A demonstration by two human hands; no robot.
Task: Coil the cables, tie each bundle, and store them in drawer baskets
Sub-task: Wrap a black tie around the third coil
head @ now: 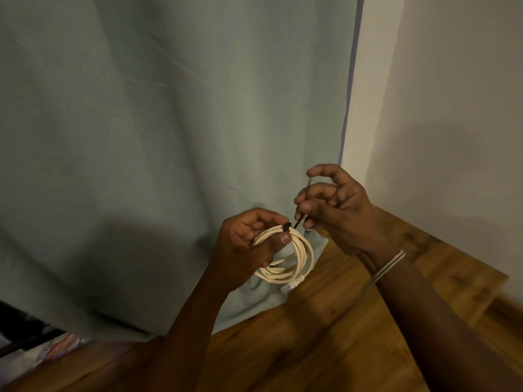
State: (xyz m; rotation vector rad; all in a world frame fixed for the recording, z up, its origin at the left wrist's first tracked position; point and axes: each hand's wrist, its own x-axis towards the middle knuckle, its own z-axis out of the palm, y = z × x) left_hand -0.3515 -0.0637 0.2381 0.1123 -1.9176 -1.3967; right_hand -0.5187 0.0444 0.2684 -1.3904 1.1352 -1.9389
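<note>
A cream-white cable (300, 257) is wound into a small coil, with a white plug hanging at its lower edge. My left hand (249, 244) grips the coil's top, thumb pressed over the strands. A black cable tie (294, 222) wraps the bundle there, its head sitting by my left fingertips. My right hand (336, 205) pinches the tie's thin tail and holds it up and to the right of the coil. Both hands hover above the wooden surface.
A pale green curtain (169, 137) hangs behind the hands down to the wooden tabletop (339, 321). A white wall (452, 108) stands on the right. Dark objects and colourful items lie at the lower left corner (34, 338).
</note>
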